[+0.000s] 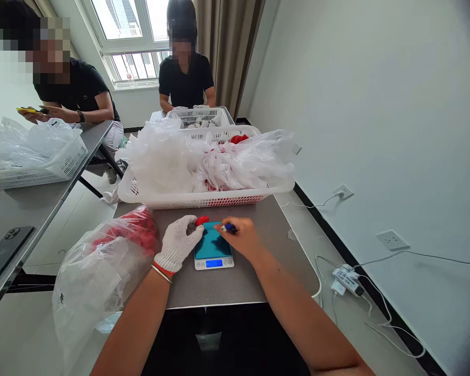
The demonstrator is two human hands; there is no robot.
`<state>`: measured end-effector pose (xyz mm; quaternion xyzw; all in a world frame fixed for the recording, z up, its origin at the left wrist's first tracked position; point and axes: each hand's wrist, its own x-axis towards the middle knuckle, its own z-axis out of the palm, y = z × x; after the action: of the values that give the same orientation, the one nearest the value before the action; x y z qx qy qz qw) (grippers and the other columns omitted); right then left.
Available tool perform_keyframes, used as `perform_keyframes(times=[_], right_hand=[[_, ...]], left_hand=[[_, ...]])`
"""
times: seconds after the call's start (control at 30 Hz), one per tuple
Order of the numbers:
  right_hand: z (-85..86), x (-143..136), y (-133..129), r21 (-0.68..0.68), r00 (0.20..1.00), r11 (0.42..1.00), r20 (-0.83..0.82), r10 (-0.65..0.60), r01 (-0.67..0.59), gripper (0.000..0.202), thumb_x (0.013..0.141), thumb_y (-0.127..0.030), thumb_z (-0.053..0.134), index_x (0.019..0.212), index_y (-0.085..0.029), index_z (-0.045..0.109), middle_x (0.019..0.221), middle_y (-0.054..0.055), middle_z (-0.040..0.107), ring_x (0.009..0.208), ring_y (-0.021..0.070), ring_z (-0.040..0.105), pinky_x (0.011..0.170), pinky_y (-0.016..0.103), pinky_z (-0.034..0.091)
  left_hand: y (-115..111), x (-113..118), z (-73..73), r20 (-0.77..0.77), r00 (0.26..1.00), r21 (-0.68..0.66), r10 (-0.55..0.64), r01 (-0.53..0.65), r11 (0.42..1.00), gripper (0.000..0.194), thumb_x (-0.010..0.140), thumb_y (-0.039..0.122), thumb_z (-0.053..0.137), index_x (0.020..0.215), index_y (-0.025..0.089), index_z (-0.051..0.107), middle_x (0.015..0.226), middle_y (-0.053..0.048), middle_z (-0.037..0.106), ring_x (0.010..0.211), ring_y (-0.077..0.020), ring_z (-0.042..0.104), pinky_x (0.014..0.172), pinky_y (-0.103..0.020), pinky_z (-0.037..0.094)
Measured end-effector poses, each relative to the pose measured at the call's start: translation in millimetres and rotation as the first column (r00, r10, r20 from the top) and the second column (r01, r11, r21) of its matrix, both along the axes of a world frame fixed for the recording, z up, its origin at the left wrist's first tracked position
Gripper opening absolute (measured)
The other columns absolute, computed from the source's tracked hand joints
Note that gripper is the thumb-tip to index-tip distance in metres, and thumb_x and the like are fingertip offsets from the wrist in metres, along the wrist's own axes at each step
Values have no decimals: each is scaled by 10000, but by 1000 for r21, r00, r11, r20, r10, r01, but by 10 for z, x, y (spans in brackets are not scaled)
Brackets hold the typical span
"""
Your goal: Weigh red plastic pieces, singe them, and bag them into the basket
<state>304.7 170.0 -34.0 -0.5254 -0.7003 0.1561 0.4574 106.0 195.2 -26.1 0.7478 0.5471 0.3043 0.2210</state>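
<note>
From the head view, the left hand, in a white knit glove, pinches a small red piece between its fingertips at the far left corner of a small digital scale that sits on the grey table, while the bare right hand is closed around a blue pen whose tip hovers over the scale's teal platform. The two hands are close together but not touching. Just beyond them stands a white basket heaped with clear plastic bags, and left of the gloved hand lies a clear bag of red pieces; two other people sit at the tables farther back.
</note>
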Motion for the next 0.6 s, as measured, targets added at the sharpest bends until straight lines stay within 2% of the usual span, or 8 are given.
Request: perform_keyframes(times=[0.07, 0.17, 0.23, 0.33, 0.4, 0.47, 0.53, 0.6], right_hand=[[-29, -48, -12, 60, 996, 994, 14, 86, -87, 286, 888, -382, 592, 663, -206, 600, 547, -18, 597, 471, 110, 502, 503, 244, 372], [-34, -68, -19, 134, 999, 990, 12, 46, -47, 164, 885, -299, 606, 750, -215, 647, 632, -5, 658, 552, 131, 590, 566, 254, 446], [-9, -45, -16, 144, 1000, 990, 6, 16, -17, 90, 883, -272, 610, 896, -226, 686, 779, 19, 706, 691, 154, 661, 662, 269, 503], [38, 11, -2, 112, 999, 993, 42, 26, -30, 180, 888, -280, 607, 1045, -247, 689, 976, 45, 715, 867, 177, 690, 779, 293, 534], [43, 53, 24, 65, 996, 997, 70, -48, 44, 216, 894, -346, 612, 1070, -238, 674, 1007, 60, 706, 892, 199, 685, 797, 321, 538], [7, 102, 65, -8, 978, 985, 124, -170, 172, 285, 926, -396, 561, 1130, -209, 632, 1051, 93, 683, 938, 240, 666, 805, 369, 534], [-67, 151, 112, -90, 941, 959, 238, -240, 268, 293, 963, -350, 477, 1158, -167, 596, 1111, 144, 638, 1006, 284, 628, 803, 408, 523], [-156, 193, 148, -180, 888, 921, 381, -258, 345, 260, 959, -246, 436, 1119, -133, 607, 1122, 184, 593, 1014, 309, 596, 789, 425, 510]], left_hand=[[5, 6, -27, -63, 998, 54, 15, -11, 998, 205, 821, 340, 625, 959, 194, 669, 845, -22, 725, 747, -186, 665, 727, -313, 509], [-1, 16, -40, -133, 991, 77, 19, -9, 997, 200, 828, 321, 619, 977, 196, 663, 865, -23, 729, 710, -182, 657, 700, -311, 502], [-16, 21, -39, -170, 985, 86, -25, 40, 996, 226, 824, 307, 619, 1014, 191, 656, 892, -31, 731, 690, -179, 652, 678, -309, 499], [-38, 19, -46, -215, 968, 133, -129, 160, 978, 238, 824, 291, 610, 1031, 183, 652, 911, -44, 728, 722, -186, 662, 689, -310, 501], [-42, 9, -55, -225, 964, 159, -139, 177, 971, 237, 824, 293, 609, 1027, 180, 654, 917, -47, 727, 704, -184, 658, 691, -315, 503], [-35, -5, -54, -214, 973, 168, -87, 124, 978, 251, 820, 303, 616, 1035, 179, 655, 927, -48, 730, 666, -178, 647, 680, -319, 504], [-21, -17, -40, -198, 980, 172, -25, 60, 983, 255, 811, 311, 628, 1027, 179, 659, 923, -50, 733, 669, -183, 650, 683, -324, 507], [-8, -23, -18, -190, 982, 173, 11, 23, 985, 229, 805, 310, 633, 991, 180, 664, 900, -50, 735, 692, -193, 658, 695, -328, 509]])
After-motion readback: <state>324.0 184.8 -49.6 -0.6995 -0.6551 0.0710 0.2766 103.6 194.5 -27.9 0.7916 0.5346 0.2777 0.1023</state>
